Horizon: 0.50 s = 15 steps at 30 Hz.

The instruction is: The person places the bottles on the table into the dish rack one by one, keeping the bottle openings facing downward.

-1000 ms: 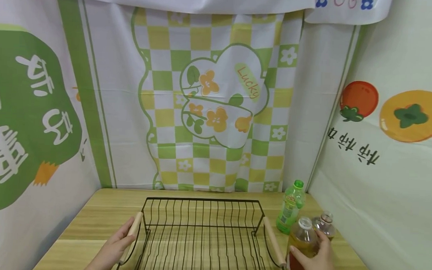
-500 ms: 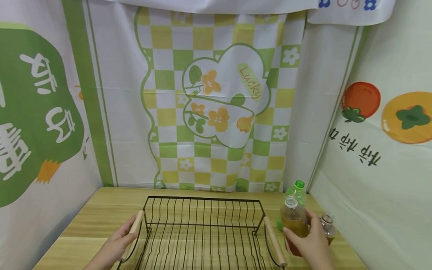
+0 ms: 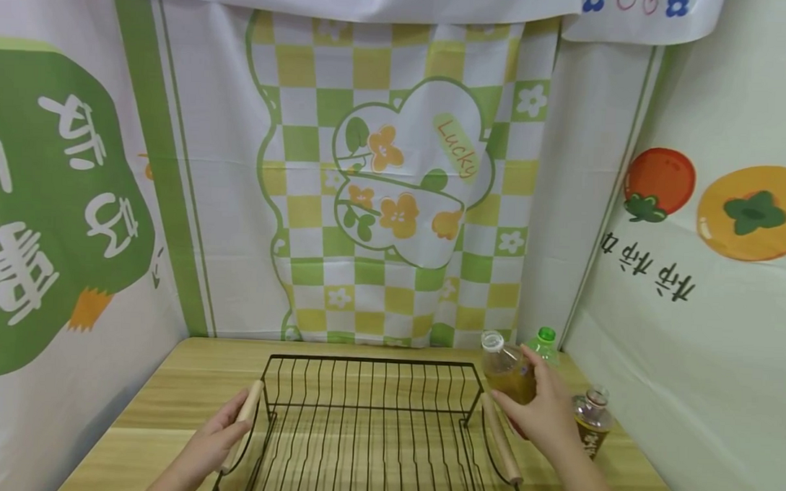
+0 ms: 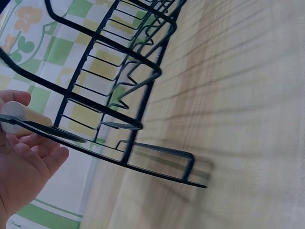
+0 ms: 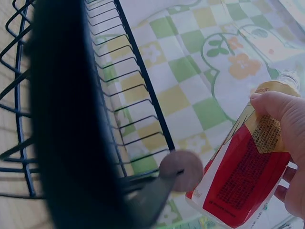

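Observation:
My right hand grips a clear plastic drink bottle of amber liquid, raised beside the rack's right wooden handle and tilted with its neck to the left. In the right wrist view, the bottle's red and gold label shows, with the thumb across its upper part. My left hand holds the left wooden handle of a black wire rack. Its fingers curl round that handle in the left wrist view. The rack's interior holds nothing.
Behind my right hand stands a green bottle, mostly hidden. A bottle with dark liquid is at the right, near my right forearm. The wooden table is bordered by printed cloth at the back and both sides.
My right hand has lifted the amber bottle from beside the dark one and carried it left and up, past the green bottle, tilting it. The left hand stays on its handle.

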Available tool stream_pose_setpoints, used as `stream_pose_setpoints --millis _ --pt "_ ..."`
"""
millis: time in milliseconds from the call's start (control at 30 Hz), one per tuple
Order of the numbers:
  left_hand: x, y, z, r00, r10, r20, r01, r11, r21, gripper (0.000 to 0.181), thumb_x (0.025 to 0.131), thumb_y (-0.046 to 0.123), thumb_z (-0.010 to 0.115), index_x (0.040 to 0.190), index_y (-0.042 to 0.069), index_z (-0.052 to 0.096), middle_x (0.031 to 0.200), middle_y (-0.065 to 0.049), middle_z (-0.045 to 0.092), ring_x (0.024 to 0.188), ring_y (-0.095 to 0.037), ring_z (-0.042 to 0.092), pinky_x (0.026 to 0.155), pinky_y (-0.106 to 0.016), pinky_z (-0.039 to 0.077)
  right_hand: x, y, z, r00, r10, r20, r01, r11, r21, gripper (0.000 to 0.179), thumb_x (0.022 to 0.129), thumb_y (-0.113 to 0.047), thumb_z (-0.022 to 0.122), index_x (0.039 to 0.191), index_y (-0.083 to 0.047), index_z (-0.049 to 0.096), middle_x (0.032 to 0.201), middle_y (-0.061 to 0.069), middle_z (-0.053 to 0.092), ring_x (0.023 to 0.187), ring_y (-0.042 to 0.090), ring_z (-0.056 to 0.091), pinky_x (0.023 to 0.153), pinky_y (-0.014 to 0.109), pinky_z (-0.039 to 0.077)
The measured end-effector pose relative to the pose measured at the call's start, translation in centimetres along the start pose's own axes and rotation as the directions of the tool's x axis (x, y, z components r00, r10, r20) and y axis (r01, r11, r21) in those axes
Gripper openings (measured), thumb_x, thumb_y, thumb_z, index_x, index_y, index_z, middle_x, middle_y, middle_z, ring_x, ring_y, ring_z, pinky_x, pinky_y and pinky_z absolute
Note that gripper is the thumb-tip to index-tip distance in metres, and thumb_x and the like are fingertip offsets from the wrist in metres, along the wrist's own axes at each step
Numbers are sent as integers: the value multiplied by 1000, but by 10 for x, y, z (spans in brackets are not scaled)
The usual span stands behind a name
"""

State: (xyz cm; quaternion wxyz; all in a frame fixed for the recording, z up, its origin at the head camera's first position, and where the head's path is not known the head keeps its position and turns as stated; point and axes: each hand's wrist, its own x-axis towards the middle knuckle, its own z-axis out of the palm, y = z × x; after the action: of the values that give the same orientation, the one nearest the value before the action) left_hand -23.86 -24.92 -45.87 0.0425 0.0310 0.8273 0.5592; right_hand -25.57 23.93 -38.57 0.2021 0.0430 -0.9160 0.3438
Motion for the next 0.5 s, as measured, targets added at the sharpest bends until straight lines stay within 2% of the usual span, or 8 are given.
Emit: stream_pose_setpoints --millis 67,200,300,500 --pt "1 4 -2 1000 8 -1 -8 1000 20 68 103 19 46 154 -8 11 159 -31 12 146 -45 17 116 -56 25 2 -4 2 999 -29 -12 29 999 -16 89 80 -32 81 151 -8 31 141 28 46 125 50 47 94 69 45" --pt "4 16 -5 999 32 1 -32 999 44 74 102 27 49 154 -7 9 159 -33 9 146 -49 10 116 -62 20 6 -13 6 997 -75 -24 73 996 -47 87 80 -31 81 150 -9 34 142 26 47 125 48 47 93 68 46" --pt "6 28 -5 998 56 -8 -56 997 59 76 102 32 51 156 -2 9 161 -29 6 147 -51 4 116 -66 12 9 -22 9 995 -102 -20 100 993 -57 86 79 -31 80 150 -10 36 143 23 48 125 45 47 93 66 47" --pt "10 53 3 991 135 -1 -134 988 77 77 99 32 56 157 3 14 164 -22 8 148 -50 5 115 -69 10 11 -39 20 983 -184 -14 183 982 -46 85 76 -27 83 148 -10 41 142 20 52 126 44 48 97 68 43"
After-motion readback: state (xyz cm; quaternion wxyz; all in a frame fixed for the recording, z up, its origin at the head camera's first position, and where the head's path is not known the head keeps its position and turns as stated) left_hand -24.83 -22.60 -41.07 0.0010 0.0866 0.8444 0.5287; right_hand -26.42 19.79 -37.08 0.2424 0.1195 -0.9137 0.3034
